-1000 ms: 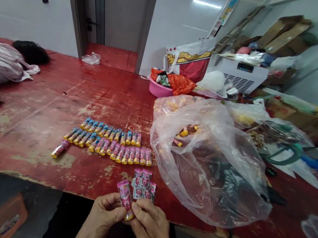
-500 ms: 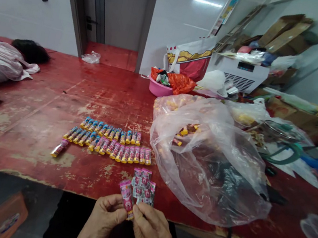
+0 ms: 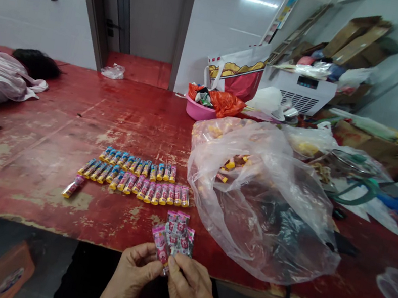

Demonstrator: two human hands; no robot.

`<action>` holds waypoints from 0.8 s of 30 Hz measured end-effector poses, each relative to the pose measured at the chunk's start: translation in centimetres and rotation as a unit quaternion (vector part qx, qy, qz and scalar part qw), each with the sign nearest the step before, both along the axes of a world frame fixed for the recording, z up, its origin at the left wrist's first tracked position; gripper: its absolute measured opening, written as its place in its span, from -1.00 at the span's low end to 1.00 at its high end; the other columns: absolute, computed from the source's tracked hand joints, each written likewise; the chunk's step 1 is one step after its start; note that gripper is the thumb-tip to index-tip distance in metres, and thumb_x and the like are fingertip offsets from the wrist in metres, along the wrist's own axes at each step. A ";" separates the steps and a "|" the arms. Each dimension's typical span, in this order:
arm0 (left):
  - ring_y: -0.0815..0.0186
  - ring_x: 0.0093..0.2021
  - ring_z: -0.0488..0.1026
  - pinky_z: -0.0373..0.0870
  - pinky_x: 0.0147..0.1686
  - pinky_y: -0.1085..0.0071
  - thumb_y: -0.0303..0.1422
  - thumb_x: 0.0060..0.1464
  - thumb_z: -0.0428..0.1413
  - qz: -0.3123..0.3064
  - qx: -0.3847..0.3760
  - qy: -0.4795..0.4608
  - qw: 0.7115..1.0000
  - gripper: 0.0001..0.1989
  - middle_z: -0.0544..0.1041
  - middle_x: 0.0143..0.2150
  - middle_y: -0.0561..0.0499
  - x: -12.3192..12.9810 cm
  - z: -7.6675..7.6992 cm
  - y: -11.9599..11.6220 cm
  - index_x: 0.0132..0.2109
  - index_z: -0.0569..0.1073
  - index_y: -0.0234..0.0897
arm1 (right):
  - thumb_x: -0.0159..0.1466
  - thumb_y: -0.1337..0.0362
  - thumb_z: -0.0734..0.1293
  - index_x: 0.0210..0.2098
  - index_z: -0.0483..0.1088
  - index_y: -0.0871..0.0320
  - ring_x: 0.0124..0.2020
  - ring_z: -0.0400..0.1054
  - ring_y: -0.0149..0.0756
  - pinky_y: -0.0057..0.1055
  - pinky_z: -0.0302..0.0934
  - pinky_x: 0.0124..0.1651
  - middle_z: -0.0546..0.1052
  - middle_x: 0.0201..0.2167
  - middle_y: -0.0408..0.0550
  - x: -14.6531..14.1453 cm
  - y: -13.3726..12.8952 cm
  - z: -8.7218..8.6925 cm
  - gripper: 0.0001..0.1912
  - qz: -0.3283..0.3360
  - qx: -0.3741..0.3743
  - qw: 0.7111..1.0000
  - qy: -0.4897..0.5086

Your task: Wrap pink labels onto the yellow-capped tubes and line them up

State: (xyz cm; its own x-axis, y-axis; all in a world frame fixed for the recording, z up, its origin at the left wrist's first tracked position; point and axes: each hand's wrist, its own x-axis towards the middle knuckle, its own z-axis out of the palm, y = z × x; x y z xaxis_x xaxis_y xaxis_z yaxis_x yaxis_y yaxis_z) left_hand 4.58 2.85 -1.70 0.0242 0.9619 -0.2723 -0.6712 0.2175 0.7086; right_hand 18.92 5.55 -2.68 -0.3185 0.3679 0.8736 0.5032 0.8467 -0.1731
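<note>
Platform (image 3: pixel 138 120): red and scuffed, it carries all I work with; one.
Person (image 3: pixel 0 73): lies along its left edge, well apart from me, which I judge leaves me elbow room; one.
Bag (image 3: pixel 265 227): clear, spread towards the near edge on my right, probably for easy reach; one, holding yellow-ended pieces (image 3: pixel 232 166) too jumbled to count.
Basin (image 3: pixel 199 113): pink, beyond the bag towards the far edge, seemingly out of my way; one.
Lower row (image 3: pixel 149 191): tubes side by side, blue to the left, pink to the right, apparently grouped by colour; about sixteen.
Upper row (image 3: pixel 135 163): mostly blue, just behind, lined up perhaps so they show at a glance; about twelve.
Right hand (image 3: pixel 193 292): thumb and fingertips pinch the lower end of a pink packet (image 3: pixel 160 245); one.
Left hand (image 3: pixel 135 271): pinches its side just off the near edge, I think to steady it upright, slightly tilted.
Flat packets (image 3: pixel 180 230): overlapped at the near edge, handy; at least four.
Lone tube (image 3: pixel 73 186): left of the rows, set apart for reasons I cannot tell; one.
</note>
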 end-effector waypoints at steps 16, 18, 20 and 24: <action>0.43 -0.46 0.43 0.35 -0.33 0.54 -0.32 -0.12 0.37 0.020 -0.052 -0.012 0.998 -0.77 0.60 -0.42 -0.02 -0.5 0.3 0.0 -0.27 0.62 -0.30 | 0.33 0.48 0.21 -0.11 0.45 0.30 -0.26 0.52 -0.28 -0.39 0.42 -0.20 0.60 -0.31 0.02 -0.7 0.4 -0.8 -0.78 -0.004 0.027 0.999 -0.047; 0.41 -0.47 0.43 0.35 -0.35 0.52 -0.27 -0.11 0.35 0.034 -0.040 0.029 0.998 -0.76 0.58 -0.46 -0.02 -1.4 0.4 0.2 -0.28 0.62 -0.33 | 0.34 0.48 0.21 -0.18 0.48 0.28 -0.27 0.53 -0.29 -0.40 0.41 -0.23 0.62 -0.32 -0.04 -0.6 0.6 -0.3 -0.79 0.003 0.066 0.994 -0.090; 0.29 -0.39 0.49 0.39 -0.29 0.45 -0.20 -0.10 0.33 0.064 -0.016 0.125 0.990 -0.69 0.61 -0.41 -0.07 -3.1 0.3 0.5 -0.25 0.60 -0.34 | 0.34 0.47 0.23 -0.24 0.51 0.23 -0.30 0.54 -0.30 -0.42 0.42 -0.29 0.63 -0.32 -0.09 -0.3 0.9 -0.1 -0.80 0.009 0.092 0.987 -0.133; 0.17 -0.34 0.53 0.36 -0.33 0.41 -0.19 -0.06 0.27 0.194 -0.021 0.519 0.832 -0.63 0.62 -0.35 -0.07 -8.6 -0.4 1.3 -0.13 0.51 -0.29 | 0.34 0.47 0.24 -0.38 0.52 0.17 -0.49 0.53 -0.38 -0.53 0.41 -0.47 0.62 -0.47 -0.13 0.4 1.9 -1.2 -0.74 0.003 0.119 0.984 -0.132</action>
State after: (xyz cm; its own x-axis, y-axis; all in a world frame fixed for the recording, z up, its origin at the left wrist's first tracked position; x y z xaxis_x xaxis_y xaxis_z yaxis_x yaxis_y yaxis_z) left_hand -3.97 4.13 -2.13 -0.5558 0.8312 0.0141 0.2733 0.1667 0.9474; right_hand 19.35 7.49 -3.92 -0.5482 0.1603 0.8208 0.4987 0.8505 0.1670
